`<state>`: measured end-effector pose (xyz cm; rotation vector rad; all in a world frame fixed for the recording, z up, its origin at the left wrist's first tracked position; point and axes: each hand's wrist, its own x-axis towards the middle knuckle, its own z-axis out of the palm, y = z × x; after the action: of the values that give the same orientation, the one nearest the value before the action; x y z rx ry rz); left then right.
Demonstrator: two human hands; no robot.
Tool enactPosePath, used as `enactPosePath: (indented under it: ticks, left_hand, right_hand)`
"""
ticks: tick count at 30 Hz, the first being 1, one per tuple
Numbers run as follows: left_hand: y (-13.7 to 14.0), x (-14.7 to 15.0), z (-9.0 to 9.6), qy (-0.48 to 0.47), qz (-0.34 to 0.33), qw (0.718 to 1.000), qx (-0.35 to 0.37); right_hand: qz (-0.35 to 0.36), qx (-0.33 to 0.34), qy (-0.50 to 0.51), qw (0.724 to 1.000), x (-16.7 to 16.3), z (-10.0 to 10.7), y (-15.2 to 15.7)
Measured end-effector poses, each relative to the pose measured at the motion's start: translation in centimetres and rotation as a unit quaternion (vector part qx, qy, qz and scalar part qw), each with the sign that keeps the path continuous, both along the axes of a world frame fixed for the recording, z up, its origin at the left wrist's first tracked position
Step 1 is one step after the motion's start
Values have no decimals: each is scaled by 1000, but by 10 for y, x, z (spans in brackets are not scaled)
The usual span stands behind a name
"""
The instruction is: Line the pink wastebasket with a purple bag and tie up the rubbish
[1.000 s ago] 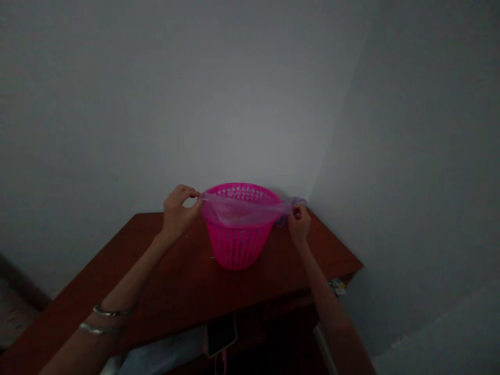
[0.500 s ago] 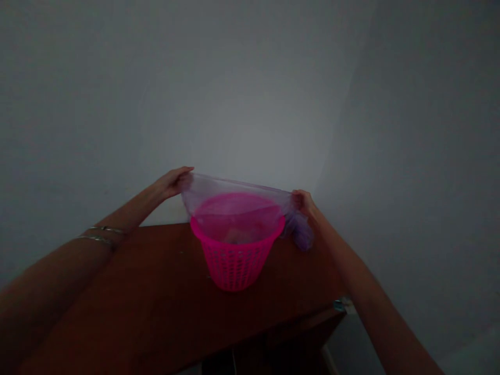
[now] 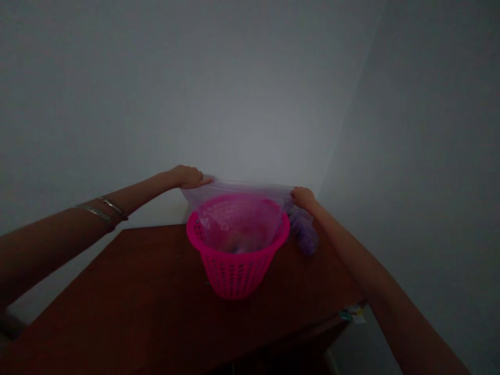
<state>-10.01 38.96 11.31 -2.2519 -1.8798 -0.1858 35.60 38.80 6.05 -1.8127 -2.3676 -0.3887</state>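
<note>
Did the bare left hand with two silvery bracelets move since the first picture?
Yes, up in the view: the bare left hand overlapped the back edge of the brown wooden table then; now it shows wholly above it.

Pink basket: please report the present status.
Left hand, right hand: both gripping translucent bag. Bag dips into pink basket. Purple bundle beside it, seemingly not blocking.

You have a dim, slightly soft view, the wall palest near the centre. Your worktop darkens into deep shadow towards its front.
</note>
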Motion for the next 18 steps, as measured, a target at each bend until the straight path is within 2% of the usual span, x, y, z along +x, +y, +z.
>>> enactPosePath:
  ticks: [2,6,12,15,18]
  left_hand:
    - [-5,-2,19,34,9,999,3]
    - [-24,-8,60,31,9,999,43]
    - [-62,-9,122,37,-1,995,94]
    - [-89,-5,155,55,16,985,164]
    - [-127,1,190,37,32,965,256]
  right_hand:
    - [-6,58,-22,998,9,18,-8]
    - [-13,191,-57,980,27,63,-26]
    - [-18,262,-8,965,38,127,-50]
    - [-22,293,31,955,38,165,-67]
    - [-6,346,52,937,37,211,-96]
